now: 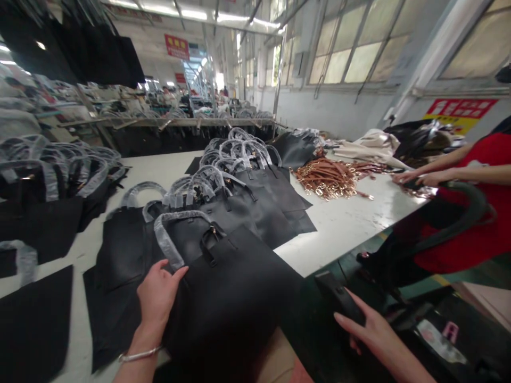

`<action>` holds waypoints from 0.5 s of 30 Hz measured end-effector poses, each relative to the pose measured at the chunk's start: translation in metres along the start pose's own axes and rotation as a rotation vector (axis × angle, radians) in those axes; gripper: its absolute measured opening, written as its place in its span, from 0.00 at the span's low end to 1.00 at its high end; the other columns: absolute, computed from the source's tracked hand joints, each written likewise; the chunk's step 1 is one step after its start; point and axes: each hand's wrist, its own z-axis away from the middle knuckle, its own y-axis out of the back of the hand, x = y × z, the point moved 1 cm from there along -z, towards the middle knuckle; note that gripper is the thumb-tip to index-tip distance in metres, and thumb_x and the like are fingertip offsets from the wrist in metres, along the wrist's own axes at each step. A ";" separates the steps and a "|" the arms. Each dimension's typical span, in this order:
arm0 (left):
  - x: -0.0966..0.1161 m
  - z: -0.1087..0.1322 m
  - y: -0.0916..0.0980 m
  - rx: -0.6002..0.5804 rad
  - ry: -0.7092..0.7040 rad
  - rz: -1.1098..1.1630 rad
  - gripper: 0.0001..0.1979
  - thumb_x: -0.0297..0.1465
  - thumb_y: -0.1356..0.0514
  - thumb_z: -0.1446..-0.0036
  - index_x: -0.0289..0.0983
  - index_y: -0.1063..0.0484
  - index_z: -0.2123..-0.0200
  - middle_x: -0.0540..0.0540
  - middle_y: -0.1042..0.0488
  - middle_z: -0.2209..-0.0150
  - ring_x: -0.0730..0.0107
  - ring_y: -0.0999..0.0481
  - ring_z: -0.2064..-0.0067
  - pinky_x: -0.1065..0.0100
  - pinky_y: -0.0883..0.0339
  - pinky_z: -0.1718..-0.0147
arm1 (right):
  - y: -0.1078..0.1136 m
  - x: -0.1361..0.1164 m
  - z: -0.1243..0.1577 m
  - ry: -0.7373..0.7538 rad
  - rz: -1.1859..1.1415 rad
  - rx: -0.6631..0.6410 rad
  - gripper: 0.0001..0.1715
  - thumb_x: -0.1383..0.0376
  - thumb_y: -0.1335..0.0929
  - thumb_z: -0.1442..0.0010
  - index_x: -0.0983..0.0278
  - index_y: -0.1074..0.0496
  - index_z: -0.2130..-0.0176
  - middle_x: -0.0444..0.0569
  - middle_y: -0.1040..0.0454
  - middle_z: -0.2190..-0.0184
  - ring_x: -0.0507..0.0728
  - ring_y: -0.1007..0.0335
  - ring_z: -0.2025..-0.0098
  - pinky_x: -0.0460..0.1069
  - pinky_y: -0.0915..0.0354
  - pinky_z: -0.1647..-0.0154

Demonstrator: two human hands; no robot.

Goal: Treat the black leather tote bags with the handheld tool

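– Doing what with the left hand (158, 295)?
– Pinching the bag (239, 282) at its top corner, thumb and fingers together by the foot of the wrapped handle (166, 242).
– And with the right hand (370, 330)?
– Gripping a black tool (339, 297), fingers curled round it, just off the table (339, 229) on its near side, apart from the bag.
– Place of the bag?
– At the table's near edge, tilted, black, with a small strap at the top.
– See more of the same?
– Yes: over the table's middle, more bags (263, 197), handles up; likewise along its left side.
– And at its far right?
– Brown straps (323, 175) with gold clasps, heaped, and pale cloth (371, 144).
– Beyond its right edge?
– A co-worker (493, 218) in red, with both hands over the table; too blurred to tell what in them.
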 end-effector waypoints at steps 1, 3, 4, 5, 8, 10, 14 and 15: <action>-0.007 0.000 0.006 0.039 0.036 -0.006 0.32 0.50 0.39 0.54 0.34 0.32 0.51 0.51 0.27 0.78 0.57 0.24 0.67 0.65 0.37 0.66 | -0.004 -0.005 -0.002 0.008 0.005 -0.024 0.54 0.49 0.31 0.49 0.69 0.52 0.34 0.37 0.34 0.88 0.54 0.33 0.84 0.44 0.40 0.84; -0.018 0.001 0.013 0.069 0.095 -0.028 0.33 0.50 0.39 0.54 0.34 0.32 0.51 0.51 0.27 0.77 0.56 0.24 0.66 0.65 0.37 0.66 | -0.013 -0.014 -0.007 0.015 0.026 -0.083 0.54 0.49 0.31 0.49 0.70 0.52 0.34 0.36 0.35 0.89 0.54 0.34 0.85 0.44 0.40 0.85; -0.022 0.001 0.014 0.065 0.117 -0.030 0.33 0.50 0.40 0.54 0.33 0.32 0.51 0.51 0.27 0.78 0.55 0.24 0.66 0.64 0.37 0.66 | -0.017 -0.018 -0.010 0.019 0.039 -0.116 0.54 0.49 0.32 0.48 0.71 0.52 0.34 0.36 0.36 0.89 0.53 0.35 0.86 0.43 0.41 0.85; -0.026 0.001 0.015 0.053 0.133 -0.025 0.33 0.50 0.40 0.54 0.33 0.32 0.50 0.51 0.27 0.78 0.55 0.24 0.66 0.64 0.37 0.66 | -0.022 -0.022 -0.013 0.027 0.049 -0.150 0.53 0.49 0.32 0.48 0.71 0.52 0.34 0.36 0.36 0.89 0.53 0.35 0.86 0.43 0.41 0.86; -0.031 0.001 0.012 0.021 0.162 0.009 0.35 0.51 0.40 0.55 0.32 0.33 0.50 0.51 0.28 0.79 0.55 0.24 0.66 0.64 0.37 0.66 | -0.033 -0.036 -0.024 0.060 0.065 -0.246 0.46 0.51 0.32 0.45 0.67 0.49 0.36 0.37 0.33 0.86 0.52 0.35 0.86 0.42 0.40 0.87; -0.033 0.001 0.010 0.011 0.171 0.027 0.36 0.51 0.41 0.56 0.32 0.33 0.49 0.51 0.28 0.80 0.54 0.24 0.67 0.64 0.37 0.66 | -0.038 -0.047 -0.033 0.066 0.071 -0.293 0.42 0.53 0.32 0.44 0.64 0.47 0.37 0.38 0.31 0.82 0.51 0.34 0.85 0.41 0.39 0.87; -0.038 -0.003 0.004 -0.024 0.134 0.032 0.36 0.52 0.43 0.55 0.33 0.33 0.49 0.51 0.28 0.79 0.55 0.24 0.69 0.65 0.38 0.67 | -0.041 -0.070 -0.054 0.053 0.054 -0.366 0.36 0.54 0.32 0.43 0.60 0.43 0.40 0.40 0.29 0.75 0.50 0.32 0.84 0.41 0.38 0.88; -0.040 -0.005 0.002 -0.043 0.116 0.031 0.35 0.52 0.44 0.54 0.33 0.33 0.50 0.51 0.28 0.79 0.55 0.24 0.69 0.65 0.38 0.68 | -0.041 -0.075 -0.060 0.034 0.047 -0.379 0.34 0.54 0.32 0.43 0.60 0.42 0.41 0.41 0.29 0.74 0.49 0.32 0.84 0.41 0.38 0.89</action>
